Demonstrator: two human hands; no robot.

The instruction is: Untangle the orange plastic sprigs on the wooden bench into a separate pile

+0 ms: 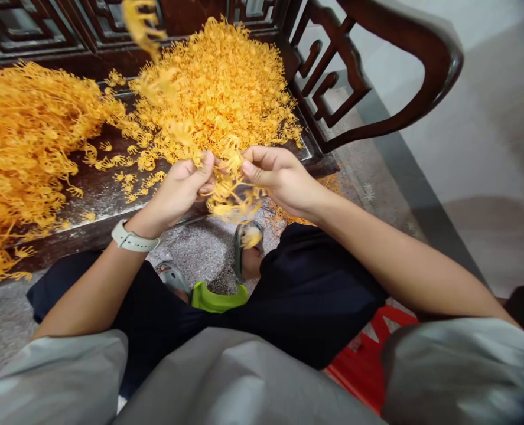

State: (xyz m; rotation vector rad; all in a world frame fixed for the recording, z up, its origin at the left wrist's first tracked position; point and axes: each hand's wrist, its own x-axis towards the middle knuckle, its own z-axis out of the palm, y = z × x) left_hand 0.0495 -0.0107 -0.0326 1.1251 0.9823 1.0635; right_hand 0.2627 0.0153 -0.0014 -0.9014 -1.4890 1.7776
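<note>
My left hand (pixel 184 186) pinches a bit of orange plastic between thumb and fingers, at the front of the bench. Close by on the right, my right hand (pixel 282 177) grips a small orange plastic piece (pixel 233 162) with finger-like prongs, like a tiny claw or hand. Below and between both hands hang more orange pieces (pixel 230 200), blurred. Right behind them a large heap of loose orange pieces (pixel 226 82) lies on the bench. To the left is a second pile (pixel 26 147), stringier, its pieces seemingly still joined. A blurred orange piece (pixel 142 26) appears at the top.
The dark wooden bench (pixel 106 198) has a carved back and a curved armrest (pixel 439 77) on the right. Scattered pieces lie on its seat and on the floor (pixel 283 218). A green plastic object (pixel 220 298) sits between my feet; a red item (pixel 359 372) is beneath me.
</note>
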